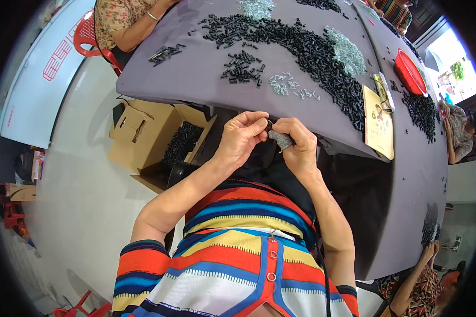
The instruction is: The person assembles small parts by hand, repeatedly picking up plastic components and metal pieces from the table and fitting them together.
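left hand (pixel 242 138): thumb and fingers pinched at small dark piece (pixel 269 125), held above lap, just off near table edge. right hand (pixel 300 146): fingers closed round grey clump (pixel 281 140), make-up too small to tell; fingertips near same piece. grey-covered table (pixel 180 79) beyond: black parts (pixel 322 68) heaped, clear parts (pixel 346 52) alongside. open cardboard box (pixel 152 134) left of hands, black pieces (pixel 182 143) inside.

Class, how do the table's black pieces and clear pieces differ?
Colour: the black pieces are dark; the clear pieces look pale and glassy.
Spread: the black pieces mostly form a long band; the clear pieces lie in smaller heaps.
Shared: both lie loose on the table.
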Tool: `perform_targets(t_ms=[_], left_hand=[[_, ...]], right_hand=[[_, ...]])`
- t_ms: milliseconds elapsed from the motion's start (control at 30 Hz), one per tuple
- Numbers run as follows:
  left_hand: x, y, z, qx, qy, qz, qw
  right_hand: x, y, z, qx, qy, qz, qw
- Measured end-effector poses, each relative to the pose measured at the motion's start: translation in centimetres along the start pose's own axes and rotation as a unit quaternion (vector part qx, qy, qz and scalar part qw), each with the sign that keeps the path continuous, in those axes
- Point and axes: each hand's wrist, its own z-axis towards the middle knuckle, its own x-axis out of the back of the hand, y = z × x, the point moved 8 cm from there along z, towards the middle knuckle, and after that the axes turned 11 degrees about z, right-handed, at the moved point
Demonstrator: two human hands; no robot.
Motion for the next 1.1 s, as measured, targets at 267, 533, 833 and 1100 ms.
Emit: perform_targets(t_ms=[267, 533, 833, 1100], left_hand=[[0.2, 0.9, 0.1, -0.014, 0.023, 0.083, 0.996], [0.6, 1.0, 0.2, -0.008, 0.048, 0.127, 0.991], [0.1, 1.6, 0.3, -0.042, 0.006, 0.125, 0.991], [-0.2, 1.2, 0.0, -0.038, -0.006, 0.068, 0.997]], right_hand=[[-1.2, -2.0, -0.2, 0.130, -0.078, -0.154, 0.976], [-1.9, -2.6, -0.3, 0.180, -0.110, -0.203, 0.956], [-0.1, -0.4, 0.1, 0.022, -0.008, -0.019, 1.000], [0.4, -0.2, -0.2, -0.004, 0.033, 0.032, 0.999]])
